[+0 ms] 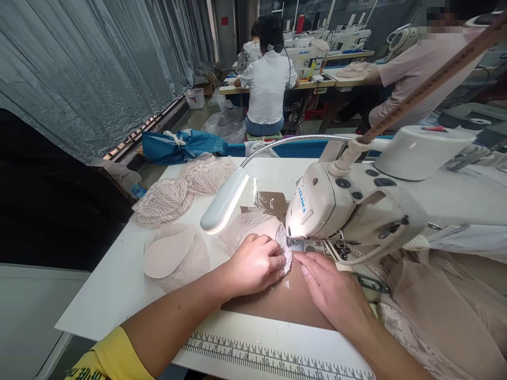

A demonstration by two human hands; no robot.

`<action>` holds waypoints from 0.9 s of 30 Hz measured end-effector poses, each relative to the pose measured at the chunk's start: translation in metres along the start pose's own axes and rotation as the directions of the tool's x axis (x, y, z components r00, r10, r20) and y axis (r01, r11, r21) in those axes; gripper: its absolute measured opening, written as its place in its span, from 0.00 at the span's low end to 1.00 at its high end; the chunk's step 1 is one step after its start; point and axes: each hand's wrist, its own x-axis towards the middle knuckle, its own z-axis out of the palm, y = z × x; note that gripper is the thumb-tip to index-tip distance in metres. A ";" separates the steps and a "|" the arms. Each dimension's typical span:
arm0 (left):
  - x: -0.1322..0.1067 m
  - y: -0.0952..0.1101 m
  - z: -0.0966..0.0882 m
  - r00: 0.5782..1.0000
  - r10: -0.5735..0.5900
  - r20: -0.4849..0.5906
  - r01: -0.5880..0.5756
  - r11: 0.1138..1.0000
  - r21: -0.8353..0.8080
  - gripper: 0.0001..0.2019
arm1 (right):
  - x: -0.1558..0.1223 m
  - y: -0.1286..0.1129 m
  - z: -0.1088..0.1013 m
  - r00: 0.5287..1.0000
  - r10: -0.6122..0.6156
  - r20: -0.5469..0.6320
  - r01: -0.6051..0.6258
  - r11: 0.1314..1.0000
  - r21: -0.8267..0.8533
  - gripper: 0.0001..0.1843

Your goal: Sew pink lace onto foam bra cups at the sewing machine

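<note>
Under the head of a white JUKI sewing machine (304, 203) lies a pale pink bra cup (269, 227) with a lace edge. My left hand (257, 264) rests on the cup, fingers curled and closed on its lace edge just left of the needle area. My right hand (335, 290) is to the right, its fingertips pressed together close to the presser foot; anything held in them is hidden. Beneath both hands is a brown sheet (293, 301) on the white table (111, 295). The needle itself is hidden by the machine head.
A lamp (225, 203) on a bent metal neck hangs over the table. Lace cups (164, 203) and a padded cup piece (168, 256) lie left. Sheer fabric (443, 306) is heaped right, beside a dark small tool (371, 283). A printed ruler (269, 356) runs along the front edge. Co-workers sit beyond.
</note>
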 end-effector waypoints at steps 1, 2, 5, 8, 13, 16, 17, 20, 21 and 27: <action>0.000 -0.001 0.001 1.000 0.028 -0.010 -0.028 1.000 0.014 0.14 | 0.000 0.000 0.001 1.000 0.006 -0.006 -0.007 1.000 -0.006 0.20; -0.001 -0.002 0.002 0.998 0.065 -0.018 -0.064 0.997 0.034 0.14 | 0.001 0.000 0.001 1.000 0.012 -0.018 -0.012 1.000 -0.008 0.20; -0.001 -0.005 0.008 0.984 0.176 -0.026 -0.172 0.978 0.117 0.14 | 0.003 -0.002 0.003 0.998 -0.018 -0.059 0.020 1.000 0.020 0.19; -0.003 -0.007 0.013 0.977 0.210 -0.035 -0.200 0.960 0.196 0.15 | 0.006 -0.005 0.002 0.990 -0.127 -0.055 0.131 0.988 0.076 0.19; -0.003 -0.005 0.013 0.980 0.186 -0.067 -0.168 0.961 0.219 0.15 | 0.002 -0.007 -0.003 0.968 -0.246 -0.045 0.248 0.967 0.063 0.20; -0.002 -0.003 0.011 0.988 0.144 -0.061 -0.131 0.976 0.174 0.15 | -0.002 -0.008 -0.005 0.965 -0.256 -0.048 0.258 0.966 0.029 0.20; -0.002 -0.002 0.010 0.990 0.129 -0.057 -0.119 0.980 0.157 0.15 | -0.002 -0.008 -0.005 0.965 -0.259 -0.043 0.260 0.965 0.022 0.20; -0.001 -0.002 0.009 0.994 0.096 -0.049 -0.090 0.989 0.118 0.15 | -0.001 -0.008 -0.003 0.967 -0.254 -0.028 0.254 0.967 0.001 0.21; 0.000 -0.003 0.009 0.995 0.087 -0.050 -0.081 0.991 0.107 0.16 | 0.000 -0.008 -0.002 0.968 -0.250 -0.023 0.249 0.968 -0.009 0.21; 0.005 -0.010 0.009 0.998 0.023 -0.053 -0.020 0.998 0.058 0.15 | 0.006 -0.009 0.002 0.981 -0.194 -0.022 0.192 0.978 -0.087 0.21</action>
